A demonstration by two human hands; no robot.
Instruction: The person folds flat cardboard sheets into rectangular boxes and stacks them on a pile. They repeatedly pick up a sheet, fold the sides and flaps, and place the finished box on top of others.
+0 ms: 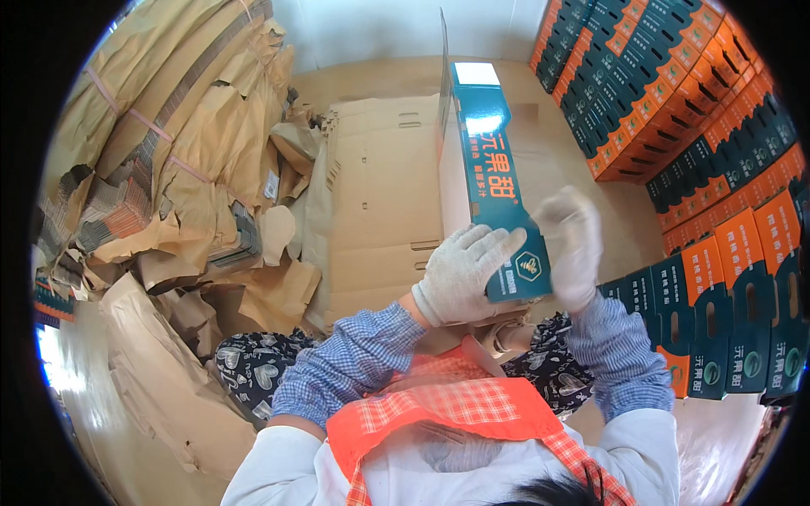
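Observation:
A partly folded teal cardboard gift box (495, 180) stands before me, its printed panel with orange writing facing up. One tall thin flap rises at its far left, and a white inner face shows along the left side. My left hand (465, 272), in a pale work glove, grips the box's near left edge, its fingers lying over the teal panel. My gloved right hand (573, 243) is blurred beside the near right edge. Whether it touches the cardboard is unclear. Under and left of the box lies a stack of flat brown cardboard blanks (380, 190).
Bundles of flat cartons in torn brown kraft paper (209, 120) are heaped at left. Loose kraft paper (164, 379) lies on the floor nearer me. Stacked orange and teal boxes (658, 95) rise at far right; a row of finished boxes (715, 316) stands close to my right arm.

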